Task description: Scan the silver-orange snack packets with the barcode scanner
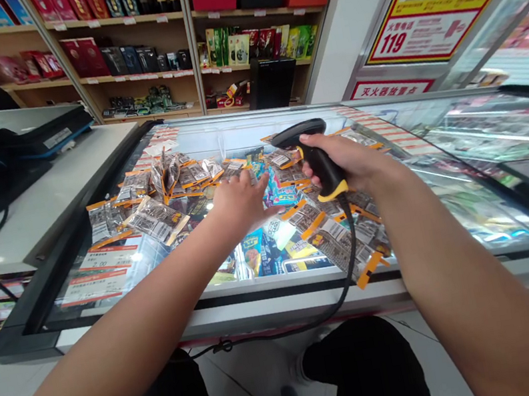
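Note:
My right hand [339,158] is wrapped round the grip of a black and yellow barcode scanner [322,164], whose head points left over the freezer's glass top. A black cable runs down from the grip. My left hand [239,202] hovers over or rests on the glass with its fingers apart, holding nothing that I can see. Just beyond its fingertips lies a bright blue and pink packet [279,189]. Small clear snack packets with orange edges [156,219] are heaped to the left, and more such packets [337,240] spread beneath the scanner.
The glass-topped chest freezer [226,304] spans the front, with price labels [104,272] at its left. A white counter [38,212] with a scale [29,126] adjoins on the left. Shelves of goods [129,24] stand behind. The cable [287,333] hangs along the freezer's front edge.

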A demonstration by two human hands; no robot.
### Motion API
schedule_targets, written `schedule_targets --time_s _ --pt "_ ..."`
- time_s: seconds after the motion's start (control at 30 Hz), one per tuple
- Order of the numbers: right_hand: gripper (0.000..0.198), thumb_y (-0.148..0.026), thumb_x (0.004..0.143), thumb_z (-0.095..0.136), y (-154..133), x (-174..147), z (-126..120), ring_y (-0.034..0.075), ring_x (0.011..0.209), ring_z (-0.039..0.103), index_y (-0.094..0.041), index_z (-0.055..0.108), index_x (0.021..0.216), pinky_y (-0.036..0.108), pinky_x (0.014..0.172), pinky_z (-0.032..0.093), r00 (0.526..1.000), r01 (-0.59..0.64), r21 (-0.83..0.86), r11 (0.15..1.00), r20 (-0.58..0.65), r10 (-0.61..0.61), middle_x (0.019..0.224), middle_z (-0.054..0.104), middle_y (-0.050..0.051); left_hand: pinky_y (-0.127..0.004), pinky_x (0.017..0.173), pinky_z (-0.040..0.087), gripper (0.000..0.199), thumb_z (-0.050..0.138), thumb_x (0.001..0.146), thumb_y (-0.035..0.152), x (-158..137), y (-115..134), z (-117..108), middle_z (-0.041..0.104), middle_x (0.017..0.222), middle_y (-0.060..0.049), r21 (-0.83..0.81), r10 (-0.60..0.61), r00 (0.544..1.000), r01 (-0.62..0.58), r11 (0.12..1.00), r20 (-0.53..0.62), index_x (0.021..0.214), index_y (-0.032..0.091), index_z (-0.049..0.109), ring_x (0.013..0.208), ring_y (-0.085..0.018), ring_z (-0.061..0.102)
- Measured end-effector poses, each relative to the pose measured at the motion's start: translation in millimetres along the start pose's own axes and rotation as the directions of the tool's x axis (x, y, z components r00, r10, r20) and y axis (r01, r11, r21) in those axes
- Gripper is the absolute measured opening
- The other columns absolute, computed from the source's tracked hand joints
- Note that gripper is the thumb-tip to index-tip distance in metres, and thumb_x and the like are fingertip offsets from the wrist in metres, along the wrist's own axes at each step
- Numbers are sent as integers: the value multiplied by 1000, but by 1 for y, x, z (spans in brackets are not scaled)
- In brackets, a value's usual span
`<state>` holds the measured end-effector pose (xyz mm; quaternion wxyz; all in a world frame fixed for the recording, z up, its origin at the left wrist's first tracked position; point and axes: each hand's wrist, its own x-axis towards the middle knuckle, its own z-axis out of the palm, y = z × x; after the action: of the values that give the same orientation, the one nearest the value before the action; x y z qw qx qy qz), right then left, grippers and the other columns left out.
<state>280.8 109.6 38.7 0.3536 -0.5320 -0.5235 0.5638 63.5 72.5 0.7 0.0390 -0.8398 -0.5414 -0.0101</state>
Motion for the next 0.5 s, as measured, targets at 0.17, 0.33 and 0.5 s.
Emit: schedule_targets --time_s 0.17,0.33,0.5 --pt "33 -57 94 70 -3 1 -2 17 47 55 -24 64 99 29 38 45 995 70 46 997 -77 -66 65 62 3 -56 109 43 78 44 98 78 1 -24 4 59 146 -25 51 -31 997 34 998 -67 131 14 74 139 -48 49" --pt "35 -58 93 70 -5 3 -3 17 48 56 -24 63 99 29 39 46 991 74 83 994 -119 -64 65 63 4 -59 116 38 69 43 104 69 13 -15 3 48 161 -23 62 50 990 -42 997 -132 132 12 72 148 -47 41" --pt "33 -56 94 71 -2 6 -3 18 49 58 -25 62 100 29 41 47 992 97 96 991 -96 -88 64 63 3 -61 124 30 63 39 107 61 42 -2 19 15 182 -11 -84 263 959 -272 959 -109 152 19 57 160 -43 26"
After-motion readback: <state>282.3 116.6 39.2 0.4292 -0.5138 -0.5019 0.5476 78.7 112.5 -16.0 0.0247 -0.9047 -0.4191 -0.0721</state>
